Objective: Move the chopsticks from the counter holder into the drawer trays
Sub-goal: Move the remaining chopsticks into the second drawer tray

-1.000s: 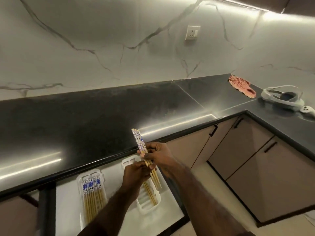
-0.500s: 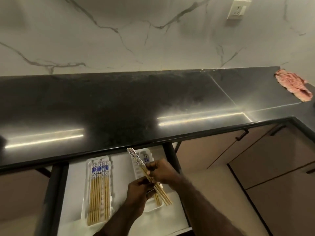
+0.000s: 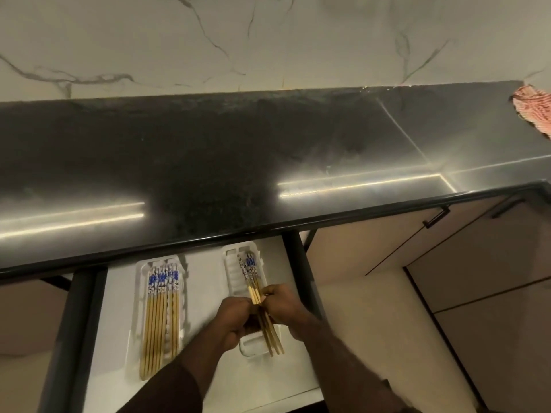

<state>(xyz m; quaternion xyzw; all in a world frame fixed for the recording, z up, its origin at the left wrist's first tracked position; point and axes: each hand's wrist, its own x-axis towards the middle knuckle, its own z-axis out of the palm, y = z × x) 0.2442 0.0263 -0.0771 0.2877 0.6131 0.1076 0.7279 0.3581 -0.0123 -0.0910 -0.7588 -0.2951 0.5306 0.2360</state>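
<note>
We are holding chopsticks [image 3: 252, 275] over the right tray [image 3: 235, 278] in the open drawer [image 3: 205, 281].
Both hands are gripping the bundle: left hand [image 3: 235, 318] curled round its middle, right hand [image 3: 284, 305] pinching it just beside, patterned ends pointing toward the counter [image 3: 208, 162], plain tips sticking out past the tray's near end. Left of that tray, the other tray [image 3: 140, 293] is holding a flat row of chopsticks [image 3: 161, 317]. A red cloth [image 3: 533, 110] is lying far right on the counter.
</note>
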